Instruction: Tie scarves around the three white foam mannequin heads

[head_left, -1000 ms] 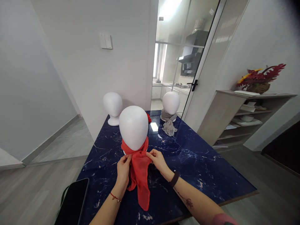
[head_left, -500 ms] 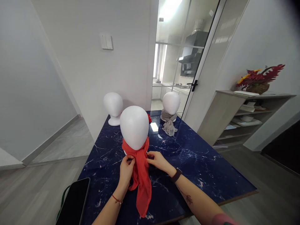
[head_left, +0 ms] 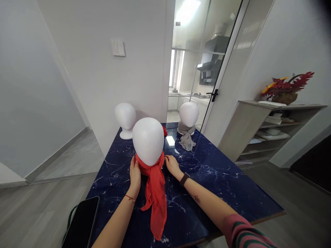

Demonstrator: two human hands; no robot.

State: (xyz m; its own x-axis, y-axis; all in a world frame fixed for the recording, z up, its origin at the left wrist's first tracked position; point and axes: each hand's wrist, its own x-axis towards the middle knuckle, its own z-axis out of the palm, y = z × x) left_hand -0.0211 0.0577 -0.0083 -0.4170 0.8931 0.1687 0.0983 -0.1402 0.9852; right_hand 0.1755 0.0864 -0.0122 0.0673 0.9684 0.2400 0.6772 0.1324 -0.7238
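Head view: red scarf point(head_left: 157, 193) sits between left fingers point(head_left: 132, 164) and right fingers point(head_left: 171, 161), their grip unclear.

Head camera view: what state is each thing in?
Front head, upright
Red scarf, around its neck, ends hanging in front
Rear left head, upright, bare
Rear right head, upright
Grey scarf, around that head's neck
Phone, screen up and dark
Shelf unit, open-fronted, holding things
Left hand, at the red scarf's left side
Right hand, beside the red scarf, contact unclear
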